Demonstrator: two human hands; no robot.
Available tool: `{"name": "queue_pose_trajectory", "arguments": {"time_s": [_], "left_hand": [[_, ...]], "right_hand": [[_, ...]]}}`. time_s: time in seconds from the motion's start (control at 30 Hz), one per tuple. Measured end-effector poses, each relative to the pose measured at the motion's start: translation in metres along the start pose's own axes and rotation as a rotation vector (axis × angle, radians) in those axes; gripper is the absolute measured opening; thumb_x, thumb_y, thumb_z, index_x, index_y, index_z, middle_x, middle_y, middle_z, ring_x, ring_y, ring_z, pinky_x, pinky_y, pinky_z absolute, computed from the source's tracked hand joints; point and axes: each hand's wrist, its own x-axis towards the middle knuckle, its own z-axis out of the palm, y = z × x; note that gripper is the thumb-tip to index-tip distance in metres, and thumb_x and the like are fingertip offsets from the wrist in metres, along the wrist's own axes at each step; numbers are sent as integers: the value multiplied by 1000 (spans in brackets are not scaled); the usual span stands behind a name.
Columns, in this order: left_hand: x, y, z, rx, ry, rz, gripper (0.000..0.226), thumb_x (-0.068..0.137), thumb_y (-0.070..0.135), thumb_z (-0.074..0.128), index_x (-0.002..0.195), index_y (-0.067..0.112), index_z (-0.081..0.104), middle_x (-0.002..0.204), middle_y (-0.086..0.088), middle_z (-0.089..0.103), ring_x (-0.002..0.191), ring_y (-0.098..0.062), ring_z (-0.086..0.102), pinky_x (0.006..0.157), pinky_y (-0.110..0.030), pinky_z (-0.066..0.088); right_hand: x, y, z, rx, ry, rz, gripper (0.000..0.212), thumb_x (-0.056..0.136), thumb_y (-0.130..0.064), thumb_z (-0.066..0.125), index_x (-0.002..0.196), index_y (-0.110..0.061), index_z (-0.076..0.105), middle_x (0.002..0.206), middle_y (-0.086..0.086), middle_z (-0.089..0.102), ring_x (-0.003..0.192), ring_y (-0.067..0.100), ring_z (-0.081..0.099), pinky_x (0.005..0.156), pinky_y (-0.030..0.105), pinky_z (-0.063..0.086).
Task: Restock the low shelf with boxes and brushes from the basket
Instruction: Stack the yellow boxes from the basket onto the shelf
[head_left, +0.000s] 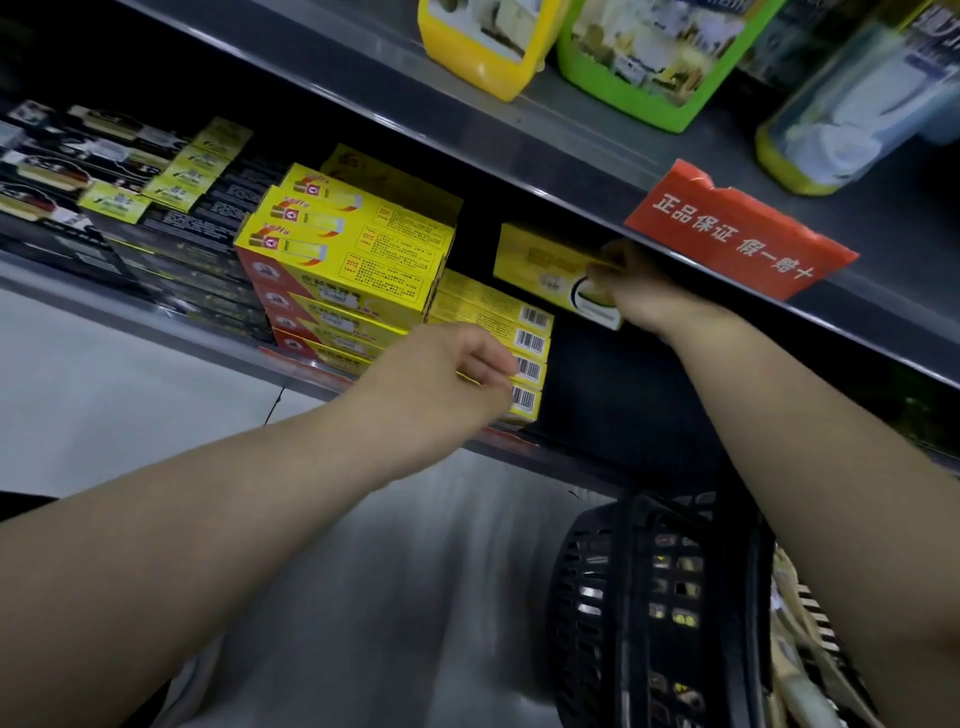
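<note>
The right hand (626, 291) pinches a yellow box (540, 260) just above the stack (493, 332) on the low shelf (171, 318). The left hand (462, 366) curls beside the stack, grip unclear. The basket (623, 597) seems to hold more.

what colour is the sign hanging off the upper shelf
The sign is red with white lettering, head view.

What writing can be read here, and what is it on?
"正品保证 假一赔十": red sign on the upper shelf edge.
Yellow boxes: print too blurred to read.
Barcode labels on box ends: digits too small.
Bottles above: labels blurred.
</note>
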Motion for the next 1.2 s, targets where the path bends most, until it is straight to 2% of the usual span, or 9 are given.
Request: {"name": "queue_pose_trajectory", "arguments": {"time_s": [0.13,0.2,0.27,0.37,0.57,0.77,0.93,1.07,1.2], "left_hand": [[3,-3,6,26,-79,-13,13,83,13,61,82,25,65,88,4,68,86,-17,66,78,-34,53],[7,-4,6,35,-75,-21,11,83,15,62,84,25,65,87,6,68,85,-16,66,76,-32,53],[12,-5,6,38,-64,-25,9,83,17,63,84,25,65,84,8,67,81,-15,66,70,-27,52],[18,-5,9,28,-48,-34,8,83,18,63,82,26,65,76,11,64,71,-10,61,56,-17,44],[21,1,22,33,-50,-30,7,83,17,62,85,22,66,78,9,64,60,-2,53,47,-7,37],[14,20,48,83,-77,41,9,82,14,60,84,21,65,85,2,69,67,-8,59,58,-13,44],[-8,34,78,328,-112,218,18,80,13,58,94,24,60,88,10,63,84,-9,59,79,-31,50],[-35,51,112,379,-106,458,20,81,19,58,100,27,58,94,14,61,90,-4,57,81,-30,48],[-55,59,149,486,-323,620,19,84,22,55,102,29,57,94,16,60,89,0,54,81,-25,45]], "right_hand": [[40,-6,25,40,-12,-21,37,97,-11,46,127,9,42,130,29,49,119,39,48,83,30,40],[51,-4,39,-3,-84,-17,38,95,-7,49,130,7,41,129,28,48,105,32,55,80,24,44],[58,3,56,29,-171,-25,44,93,-5,52,135,-1,37,126,22,48,100,25,54,91,27,46],[65,13,77,-129,-207,-48,48,97,-17,48,142,-14,34,131,13,49,115,30,52,89,31,42],[68,12,82,-364,-196,-117,42,101,-18,38,143,-16,35,135,15,49,116,30,52,87,30,41],[26,-19,36,-572,-285,-158,43,93,-28,54,129,-4,49,128,13,55,112,27,54,90,31,43],[-70,-23,-35,-112,-272,-205,30,87,-26,65,115,-18,61,108,0,64,103,16,60,91,28,46],[-168,24,-79,279,-201,-266,21,86,-11,65,94,-30,61,97,-2,69,96,10,65,87,20,50],[-245,99,-92,405,-169,-108,22,86,-10,64,98,-28,64,96,-1,72,94,8,66,85,18,51]]}}
